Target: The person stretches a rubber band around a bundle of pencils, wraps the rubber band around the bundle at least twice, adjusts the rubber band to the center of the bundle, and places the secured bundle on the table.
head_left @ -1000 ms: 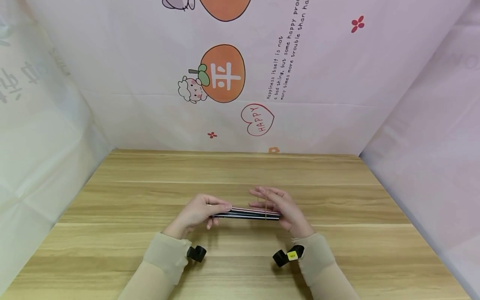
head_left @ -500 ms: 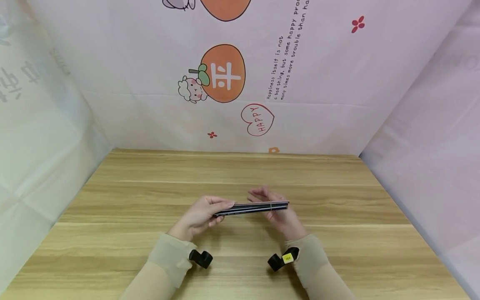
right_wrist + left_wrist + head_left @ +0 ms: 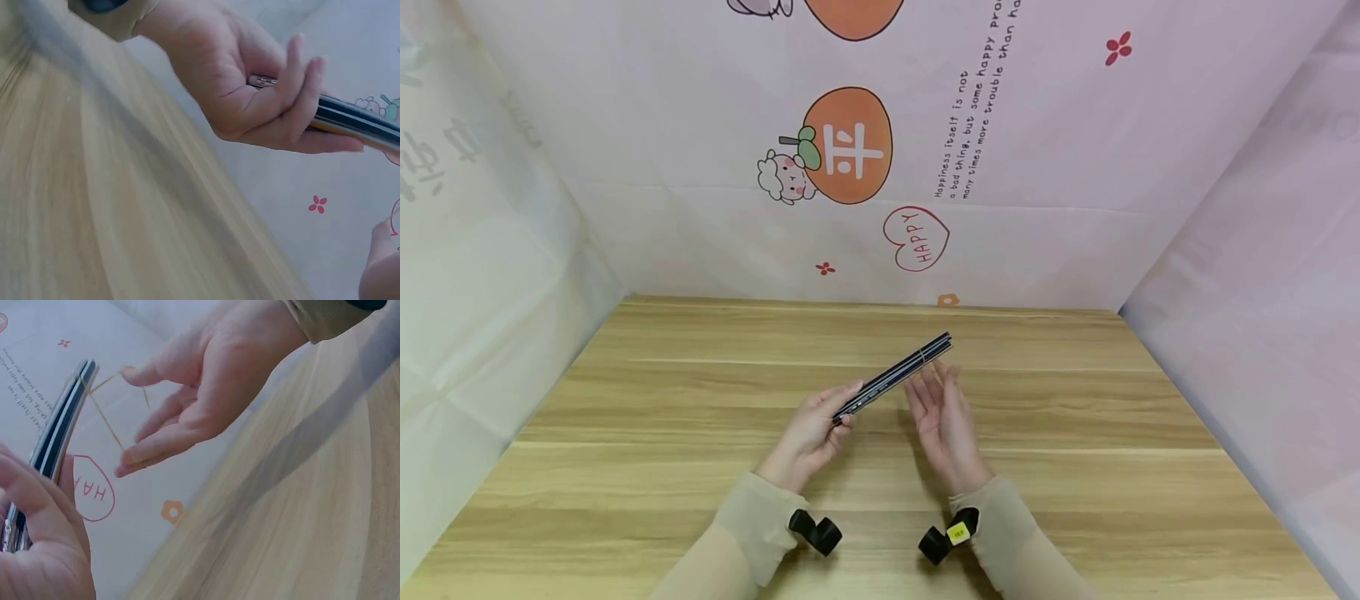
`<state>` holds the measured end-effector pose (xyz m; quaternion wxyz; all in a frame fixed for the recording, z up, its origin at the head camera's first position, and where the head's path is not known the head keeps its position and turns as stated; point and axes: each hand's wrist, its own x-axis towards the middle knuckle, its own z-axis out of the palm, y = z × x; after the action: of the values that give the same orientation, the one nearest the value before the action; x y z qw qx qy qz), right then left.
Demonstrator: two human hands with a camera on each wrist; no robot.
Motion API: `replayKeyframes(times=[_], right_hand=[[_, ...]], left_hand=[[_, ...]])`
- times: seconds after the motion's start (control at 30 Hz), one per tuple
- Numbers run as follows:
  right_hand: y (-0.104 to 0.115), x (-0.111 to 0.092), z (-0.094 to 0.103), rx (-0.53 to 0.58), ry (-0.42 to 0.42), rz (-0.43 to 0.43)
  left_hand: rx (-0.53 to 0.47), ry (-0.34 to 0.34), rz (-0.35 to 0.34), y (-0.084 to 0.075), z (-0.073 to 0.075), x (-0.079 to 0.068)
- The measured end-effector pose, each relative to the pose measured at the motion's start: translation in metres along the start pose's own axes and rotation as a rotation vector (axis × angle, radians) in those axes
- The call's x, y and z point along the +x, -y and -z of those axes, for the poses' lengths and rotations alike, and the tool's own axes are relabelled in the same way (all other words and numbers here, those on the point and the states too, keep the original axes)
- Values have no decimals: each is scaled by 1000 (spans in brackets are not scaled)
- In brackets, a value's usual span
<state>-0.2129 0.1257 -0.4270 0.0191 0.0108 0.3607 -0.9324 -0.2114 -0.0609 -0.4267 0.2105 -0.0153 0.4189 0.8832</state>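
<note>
My left hand (image 3: 808, 433) grips one end of a bundle of slim dark pencils (image 3: 891, 375) with pale stripes, tilted up towards the right. A thin tan rubber band (image 3: 107, 421) goes round the bundle near its far end. From there, in the left wrist view, it stretches across to the thumb and fingertips of my right hand (image 3: 212, 394). Those fingers are spread and fairly straight, apart from the pencils. In the right wrist view my left hand (image 3: 231, 87) has its fingers wrapped about the bundle (image 3: 356, 122), and its near end pokes out behind them.
Both hands are held above a wood-grain table (image 3: 700, 350). A white printed sheet (image 3: 1037, 167) stands behind it, and pale sheets rise on both sides. A black wrist camera (image 3: 816, 533) sits on each sleeve.
The bundle's far end has swung up and away, from nearly level to a steep slant. My right hand has turned, its palm side now showing, and lies below the banded end.
</note>
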Motion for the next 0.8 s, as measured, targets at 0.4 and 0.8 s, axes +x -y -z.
replayKeyframes(times=[0.4,0.8], right_hand=[[6,-2,-3,-161,97,317],[22,12,18,-416,422,489]], left_hand=[[159,-199,-83,-5,-2,-1],[456,-170,-92,-31,4,-9]])
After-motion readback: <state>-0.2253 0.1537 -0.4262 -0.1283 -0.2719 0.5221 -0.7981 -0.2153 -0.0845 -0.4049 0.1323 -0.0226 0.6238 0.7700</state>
